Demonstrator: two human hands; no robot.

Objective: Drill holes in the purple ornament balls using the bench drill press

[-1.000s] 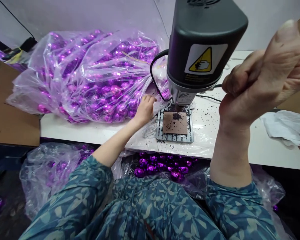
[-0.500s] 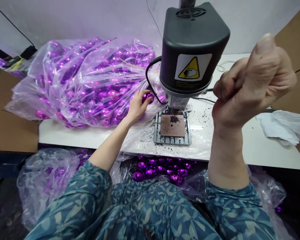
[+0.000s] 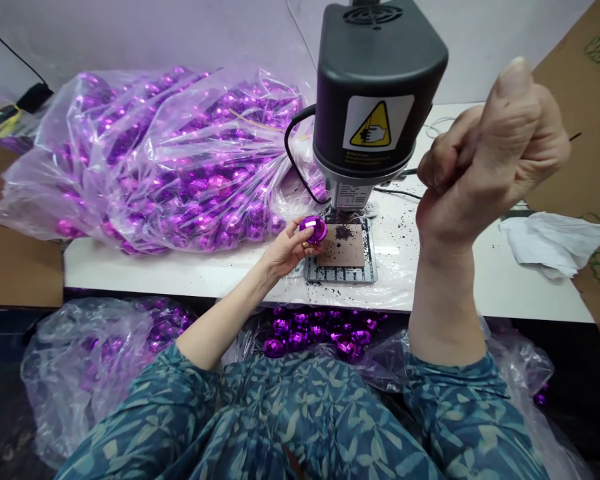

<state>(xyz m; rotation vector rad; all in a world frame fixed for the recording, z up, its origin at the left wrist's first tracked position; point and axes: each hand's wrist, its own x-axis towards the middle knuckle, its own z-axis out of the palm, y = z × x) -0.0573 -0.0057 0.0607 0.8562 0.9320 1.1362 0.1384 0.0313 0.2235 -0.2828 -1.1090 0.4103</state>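
My left hand (image 3: 291, 250) pinches a shiny purple faceted ball (image 3: 313, 230), a disco-ball ornament, at the left edge of the square brown board (image 3: 347, 257). That board has a small dark hole and lies on the slotted metal base (image 3: 370, 270) of a bench drill press (image 3: 375, 87). Dark shavings are heaped on the board below the drill head; the bit itself is hard to make out. Raised to the right of the motor housing, my right hand (image 3: 495, 153) is closed in a fist around the drill press lever, which is mostly hidden by the fingers.
A large clear bag (image 3: 180, 160) full of purple balls fills the left of the white table (image 3: 130, 270). More balls (image 3: 315, 330) lie in plastic below the front edge. A white cloth (image 3: 555, 240) rests at right, near a cardboard box (image 3: 575, 87). Shavings are scattered around the base.
My left hand has brought the purple ball from beside the bag toward me and rightward, to the board's edge. The right hand keeps its closed grip; the whole view has shifted slightly.
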